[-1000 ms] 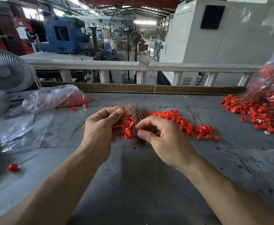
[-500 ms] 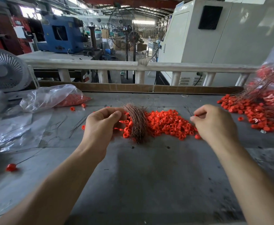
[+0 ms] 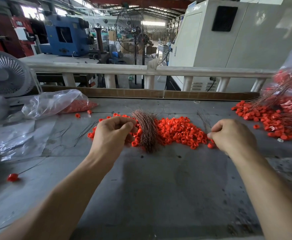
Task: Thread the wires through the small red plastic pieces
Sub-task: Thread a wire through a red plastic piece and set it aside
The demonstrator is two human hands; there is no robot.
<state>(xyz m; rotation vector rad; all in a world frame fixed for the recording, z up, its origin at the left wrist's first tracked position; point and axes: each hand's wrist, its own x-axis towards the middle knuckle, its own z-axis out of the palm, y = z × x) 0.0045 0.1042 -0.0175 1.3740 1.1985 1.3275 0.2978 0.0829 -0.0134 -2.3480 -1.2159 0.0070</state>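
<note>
Bright red plastic pieces point(image 3: 179, 132) lie heaped before you on a dull grey counter point(image 3: 159, 187), just beside a coppery-brown bundle of wires point(image 3: 147, 130). Left of the bundle, a clear plastic bag point(image 3: 55, 103) shows more red inside. Beyond it stand a white fan point(image 3: 5, 75) and a blue machine point(image 3: 67, 37).
</note>
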